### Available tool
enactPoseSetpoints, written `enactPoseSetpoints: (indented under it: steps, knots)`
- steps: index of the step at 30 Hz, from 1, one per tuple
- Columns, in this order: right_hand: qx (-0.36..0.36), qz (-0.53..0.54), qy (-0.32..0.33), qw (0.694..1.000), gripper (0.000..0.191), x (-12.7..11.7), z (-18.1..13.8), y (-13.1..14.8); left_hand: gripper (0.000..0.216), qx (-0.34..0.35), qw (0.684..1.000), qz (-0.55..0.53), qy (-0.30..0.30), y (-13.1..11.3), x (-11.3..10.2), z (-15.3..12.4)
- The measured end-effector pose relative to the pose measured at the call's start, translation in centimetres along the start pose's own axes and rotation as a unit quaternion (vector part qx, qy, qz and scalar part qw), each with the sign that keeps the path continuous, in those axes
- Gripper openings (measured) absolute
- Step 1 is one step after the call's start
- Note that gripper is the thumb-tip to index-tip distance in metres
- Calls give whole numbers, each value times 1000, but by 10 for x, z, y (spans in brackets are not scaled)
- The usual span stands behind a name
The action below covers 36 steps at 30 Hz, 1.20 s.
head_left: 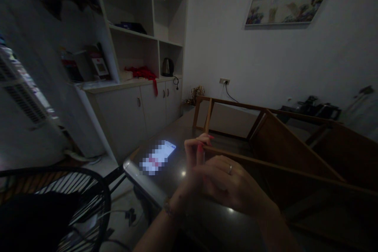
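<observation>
Both hands meet at the near-left corner of a wooden frame, which lies on its side on the dark glossy table. My left hand is upright, its red-nailed fingers bent together in a pinch right by the corner. Close against it, my right hand, with a ring on one finger, has its fingers curled and pressed together. Whatever may be between the fingers is hidden by the hands and the dim light. To the left of the hands lies a phone with its screen lit.
A black woven chair stands at the lower left, near cables on the floor. White cabinets with shelves hold a kettle and red cloth. A wall socket has a cord plugged in behind the frame.
</observation>
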State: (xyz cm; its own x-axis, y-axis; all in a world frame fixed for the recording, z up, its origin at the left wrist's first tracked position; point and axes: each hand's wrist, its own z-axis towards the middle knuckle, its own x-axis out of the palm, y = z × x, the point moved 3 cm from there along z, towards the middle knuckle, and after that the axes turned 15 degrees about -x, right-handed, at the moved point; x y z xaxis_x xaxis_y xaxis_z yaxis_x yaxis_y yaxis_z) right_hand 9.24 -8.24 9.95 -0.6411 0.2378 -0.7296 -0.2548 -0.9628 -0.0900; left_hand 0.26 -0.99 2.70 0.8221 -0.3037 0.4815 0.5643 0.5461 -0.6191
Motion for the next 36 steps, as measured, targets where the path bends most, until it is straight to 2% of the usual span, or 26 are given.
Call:
enactPoseSetpoints:
  steps: [4, 9, 19, 26, 36]
  knots:
    - [24, 39, 12, 999, 35, -2, -3, -1, 7, 7, 1000, -5, -1, 0, 0, 1]
    - [62, 108, 39, 991, 39, -6, -6, -2, 6, 9, 1000, 0, 1, 0, 0, 1]
    - [142, 175, 42, 973, 32, -1, -6, -1, 7, 11, 1000, 3, -21, 2, 1, 1]
    - [126, 106, -30, 986, 12, 6, -2, 1, 5, 6, 1000, -6, -22, 2, 1, 1]
    - [78, -56, -101, 990, 17, 17, 3, 9, 9, -9, 1000, -6, -28, 1, 1, 2]
